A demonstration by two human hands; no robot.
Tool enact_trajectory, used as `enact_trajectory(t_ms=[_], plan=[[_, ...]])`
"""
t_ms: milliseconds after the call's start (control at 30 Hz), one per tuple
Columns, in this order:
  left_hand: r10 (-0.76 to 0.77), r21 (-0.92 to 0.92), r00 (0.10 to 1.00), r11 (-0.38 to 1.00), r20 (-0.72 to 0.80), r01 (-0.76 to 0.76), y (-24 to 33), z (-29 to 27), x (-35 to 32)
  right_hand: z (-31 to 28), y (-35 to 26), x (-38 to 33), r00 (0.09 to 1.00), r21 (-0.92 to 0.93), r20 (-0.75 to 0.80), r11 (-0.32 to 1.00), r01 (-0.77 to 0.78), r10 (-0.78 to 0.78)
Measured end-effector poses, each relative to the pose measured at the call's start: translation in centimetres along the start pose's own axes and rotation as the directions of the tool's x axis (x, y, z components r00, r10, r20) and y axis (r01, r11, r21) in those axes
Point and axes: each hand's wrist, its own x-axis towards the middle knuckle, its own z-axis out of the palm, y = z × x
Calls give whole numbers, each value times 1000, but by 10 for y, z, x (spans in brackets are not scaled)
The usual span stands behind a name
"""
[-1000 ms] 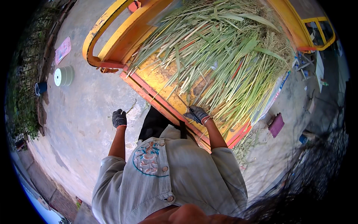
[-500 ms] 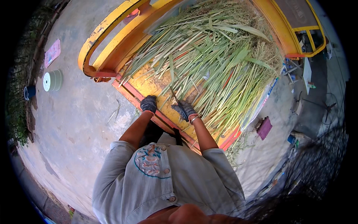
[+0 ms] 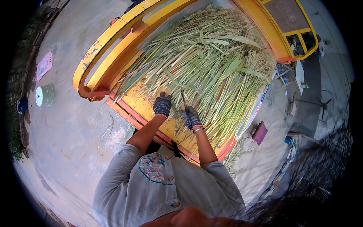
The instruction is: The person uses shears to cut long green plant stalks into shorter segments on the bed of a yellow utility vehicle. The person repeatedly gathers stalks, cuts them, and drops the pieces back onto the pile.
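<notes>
Long green stalks (image 3: 223, 90) with leaves and feathery seed heads lie heaped on the bed of a yellow cart (image 3: 133, 99). My left hand (image 3: 162, 105), in a dark grey knit glove, is over the bed at the cut ends of the stalks. Its fingers stretch forward, and I see nothing held in them. Close by on the right, my right hand (image 3: 192, 117), gloved too, is closed around what looks like a knife (image 3: 183, 99). The narrow dark blade points away from me, over the stalks. The fingers cover most of its handle.
Yellow rails (image 3: 109, 53) rise along the cart's left side, and a red-orange edge (image 3: 130, 118) runs before me. On the concrete floor stand a pale green round container (image 3: 45, 95) and a dark blue bucket (image 3: 22, 106). A purple block (image 3: 259, 133) and a fan (image 3: 324, 103) are at right.
My left hand has left the cart's front edge and moved forward and right to the stalk ends. The right hand keeps the knife, its blade now turned more straight ahead. The view has shifted slightly.
</notes>
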Motion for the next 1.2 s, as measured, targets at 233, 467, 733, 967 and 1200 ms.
enact_trajectory(t_ms=[233,467,733,967,1200], plan=[[211,-119,869,977,448,-176,40,48,-17,6,4,35,1000,-57,-5,998,-8,8],[398,-92,860,916,320,-390,-3,-1,-10,-28,-13,53,953,-304,20,910,-281,301],[162,-61,889,976,-429,-208,-60,-53,59,-33,12,45,936,45,110,939,-340,333],[-101,-251,978,967,-185,53,-82,-61,64,-24,27,29,950,-61,261,985,-162,173],[-248,-334,967,908,60,253,-78,-29,34,-9,-31,1,904,-107,384,981,-160,189]])
